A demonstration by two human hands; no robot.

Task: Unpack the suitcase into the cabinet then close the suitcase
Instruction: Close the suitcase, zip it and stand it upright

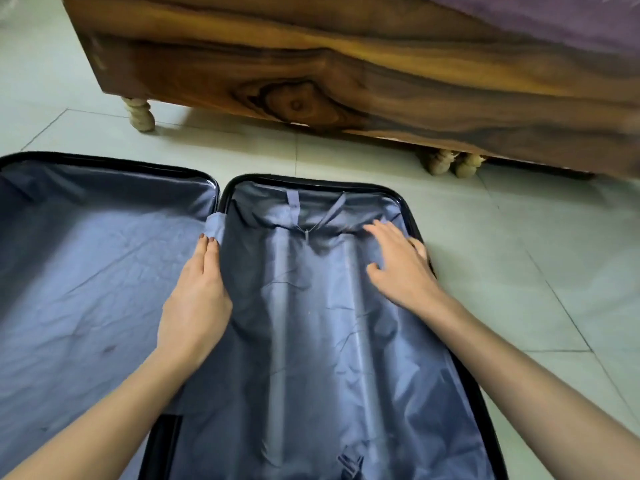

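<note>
inside open suitcase, left hand and right hand flat, grips wide

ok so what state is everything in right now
suitcase: open, both halves flat on the floor, no contents showing
lining: wrinkled, covering the right half
left hand: flat, fingers straight, resting on the lining by the hinge
right hand: flat, fingers spread, on the lining

There was just one camera, worn on the person's head. It looked forward and down from very near. The open suitcase filled the bottom of the frame, and the wooden bed ran across the top.
</note>
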